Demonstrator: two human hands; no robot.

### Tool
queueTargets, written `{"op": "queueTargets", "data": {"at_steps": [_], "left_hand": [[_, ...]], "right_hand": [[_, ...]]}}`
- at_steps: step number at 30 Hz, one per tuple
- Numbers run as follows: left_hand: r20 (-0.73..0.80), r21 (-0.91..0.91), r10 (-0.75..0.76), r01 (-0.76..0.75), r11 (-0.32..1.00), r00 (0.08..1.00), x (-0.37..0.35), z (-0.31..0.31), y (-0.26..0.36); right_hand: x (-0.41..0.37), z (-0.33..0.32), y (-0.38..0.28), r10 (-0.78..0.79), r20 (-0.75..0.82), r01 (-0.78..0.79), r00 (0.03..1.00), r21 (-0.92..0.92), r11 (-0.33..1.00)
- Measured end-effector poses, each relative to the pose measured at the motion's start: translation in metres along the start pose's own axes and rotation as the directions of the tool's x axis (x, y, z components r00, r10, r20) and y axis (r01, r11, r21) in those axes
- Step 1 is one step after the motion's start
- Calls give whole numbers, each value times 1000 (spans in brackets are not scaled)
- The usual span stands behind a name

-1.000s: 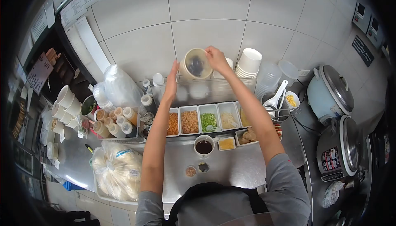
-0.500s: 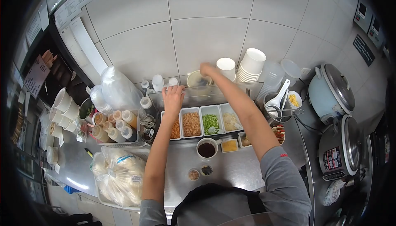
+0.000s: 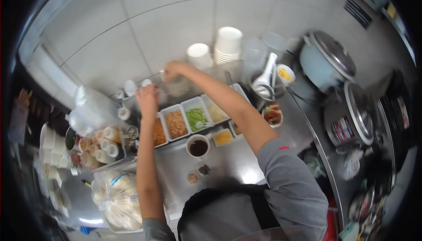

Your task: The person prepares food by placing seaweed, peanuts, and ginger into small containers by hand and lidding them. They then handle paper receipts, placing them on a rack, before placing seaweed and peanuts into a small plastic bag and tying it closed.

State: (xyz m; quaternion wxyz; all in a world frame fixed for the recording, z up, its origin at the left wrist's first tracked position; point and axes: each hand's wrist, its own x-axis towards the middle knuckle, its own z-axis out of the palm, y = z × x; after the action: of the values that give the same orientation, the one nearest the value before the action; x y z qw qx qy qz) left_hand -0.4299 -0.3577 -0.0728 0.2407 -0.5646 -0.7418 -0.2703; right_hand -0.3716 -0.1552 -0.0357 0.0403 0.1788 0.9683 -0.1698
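My right hand [image 3: 174, 70] reaches over the top of a clear upright panel [image 3: 206, 77]. Its fingers are closed and point downward behind the panel; what they hold, if anything, is hidden. The round tub below it hardly shows. Against the panel's left part rests my left hand [image 3: 147, 98], its fingers somewhat apart, with nothing visible in it. In front of the panel stand trays of shredded orange food [image 3: 159, 133], brownish bits [image 3: 176, 124], chopped green onion [image 3: 196, 118] and pale slices [image 3: 216, 112]. Nearest my body is a white cup of dark liquid [image 3: 198, 147].
Two small cups [image 3: 192, 177] and a yellow-filled dish [image 3: 223, 137] sit on the steel counter. Squeeze bottles [image 3: 103, 146] and a filled plastic bag [image 3: 118, 201] are at left. White bowls [image 3: 228, 43], a ladle pot [image 3: 259, 87] and two cookers [image 3: 323, 63] stand right.
The view has swung, so the counter appears shifted left and tilted. Both hands keep roughly the same places at the panel.
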Motion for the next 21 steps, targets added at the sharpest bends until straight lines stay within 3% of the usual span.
{"op": "queueTargets", "data": {"at_steps": [2,4,6,7,8,9,10,11,13,15,18,21], "left_hand": [[45,25,0,-1,1000,999,5,2,-2],[74,41,-15,12,999,997,8,9,-6],[79,49,-18,15,999,997,11,14,-7],[76,55,-16,12,998,997,11,15,-7],[70,64,-16,12,998,997,12,15,-7],[71,65,-16,11,998,997,13,16,-8],[73,67,-16,12,998,997,12,17,-9],[73,71,-17,11,997,997,12,18,-9],[76,71,-24,19,997,997,11,17,-8],[54,70,-11,8,997,998,9,18,-9],[42,102,-4,0,995,999,8,17,-7],[33,50,-15,13,999,999,7,12,-3]], "right_hand": [[-50,-19,-2,-214,-412,287,886,124,950],[-144,-51,-16,-255,-557,373,790,108,921],[-255,-72,-23,15,-398,68,917,193,979],[-300,-71,-17,131,-327,-75,936,180,981],[-341,-56,-1,143,-365,-128,920,65,990],[-374,-38,6,458,-259,-401,850,245,883],[-403,-14,17,567,-258,-561,782,105,821],[-423,13,29,725,-149,-715,673,122,689],[-452,66,41,886,56,-852,460,311,422],[-469,129,58,800,-231,-736,554,312,601],[-455,163,45,680,-638,-568,361,427,703],[-437,179,57,650,-728,-467,219,506,725]]}}
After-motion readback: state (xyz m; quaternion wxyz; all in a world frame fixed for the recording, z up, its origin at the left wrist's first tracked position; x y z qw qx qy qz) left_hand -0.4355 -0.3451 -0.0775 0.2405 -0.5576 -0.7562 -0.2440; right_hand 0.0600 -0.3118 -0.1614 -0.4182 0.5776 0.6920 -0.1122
